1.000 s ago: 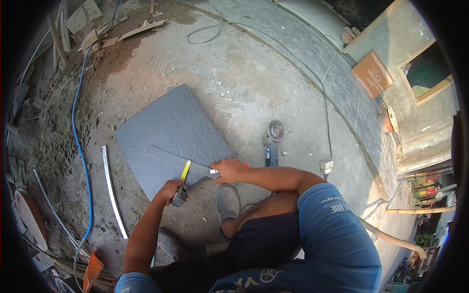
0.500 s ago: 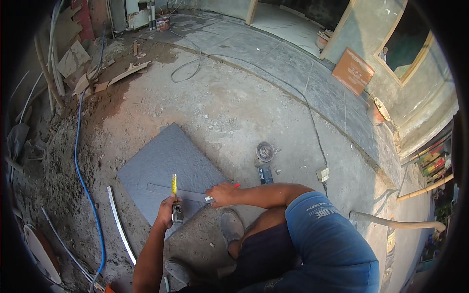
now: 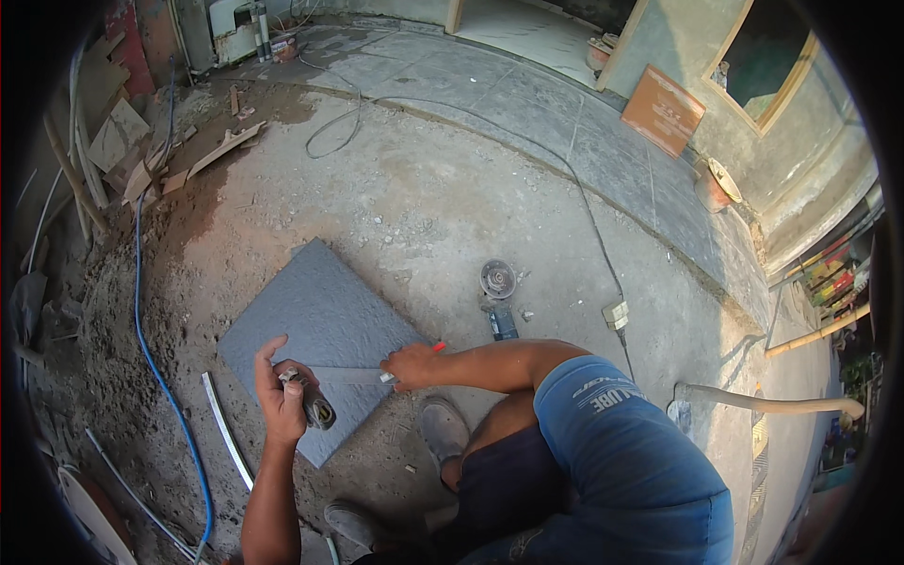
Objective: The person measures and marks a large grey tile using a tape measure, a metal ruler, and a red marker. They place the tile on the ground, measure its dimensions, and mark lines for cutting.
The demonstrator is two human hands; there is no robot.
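Observation:
A square dark grey tile (image 3: 320, 282) with a rough face lies on the ground before me, one corner pointing away. Over its near half my left hand (image 3: 282, 400) holds a tape measure (image 3: 318, 411), index finger raised and the other fingers around the case. No yellow blade shows now. My right hand (image 3: 411, 366) is closed at the tile's right edge, by the end of a flat grey strip (image 3: 348, 375) that lies across the tile. From this hand sticks out a slim red-ended marker or pencil (image 3: 440, 347); a small white piece shows at its fingers.
Right of the tile lies an angle grinder (image 3: 502, 320), disc (image 3: 497, 279) up. A cable with a pale plug connector (image 3: 615, 315) runs behind it. A blue hose (image 3: 149, 325) and a metal strip (image 3: 227, 428) lie to the left. A wooden handle (image 3: 772, 402) stands out at right.
The tape measure's yellow blade, out over the tile before, is no longer visible. My left hand has shifted left and tilted, its index finger lifting. My right hand stays by the strip's end.

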